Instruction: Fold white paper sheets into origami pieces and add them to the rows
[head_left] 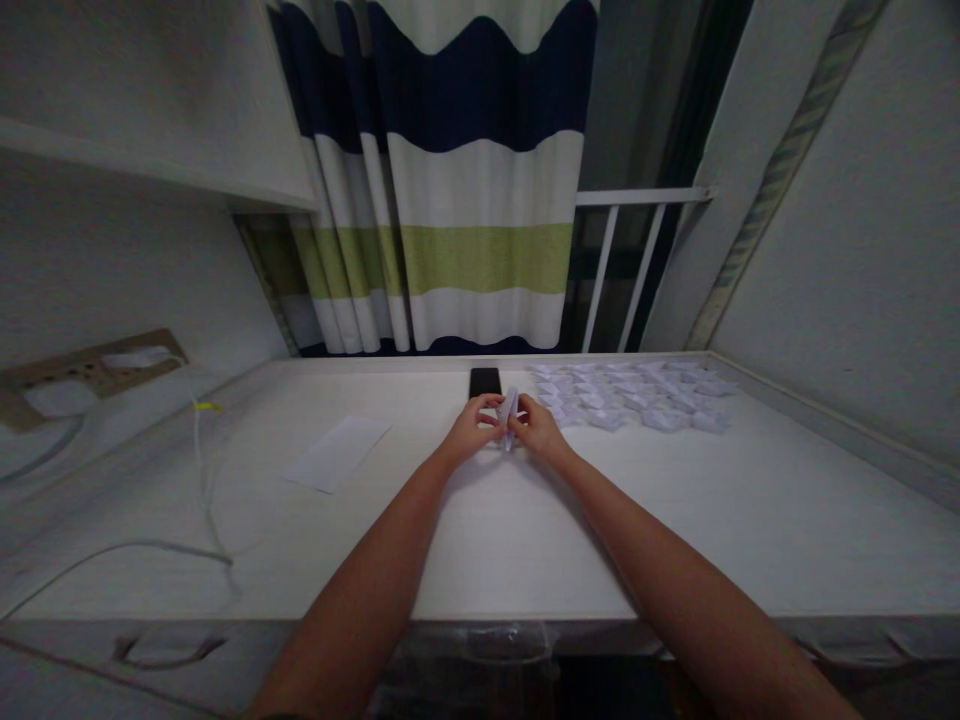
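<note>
Left hand [472, 430]: fingers and thumb grasping one side of the folded paper piece. Right hand [538, 428]: thumb and fingertips pinching its other side. Handling, as judged: light, even pressure from both sides; paper edges matched before any crease is pressed; fingertips kept off the points, which probably crush easily.

Worktop [517, 570], white: front edge beneath both forearms, raised rim along the back; working room lies between the forearms and to the right of the right arm.

Folded paper pieces [651, 397], in close rows: back right, just beyond the right hand; a wide rightward sweep could disturb them.

White paper sheets [339, 455]: left, apart from the left arm.

Pale cable [197, 455]: far left.

Black smartphone [484, 382]: just behind the left fingers, limiting forward reach.

Folded paper piece [509, 415]: between both hands, upright, fold detail too small to tell.
</note>
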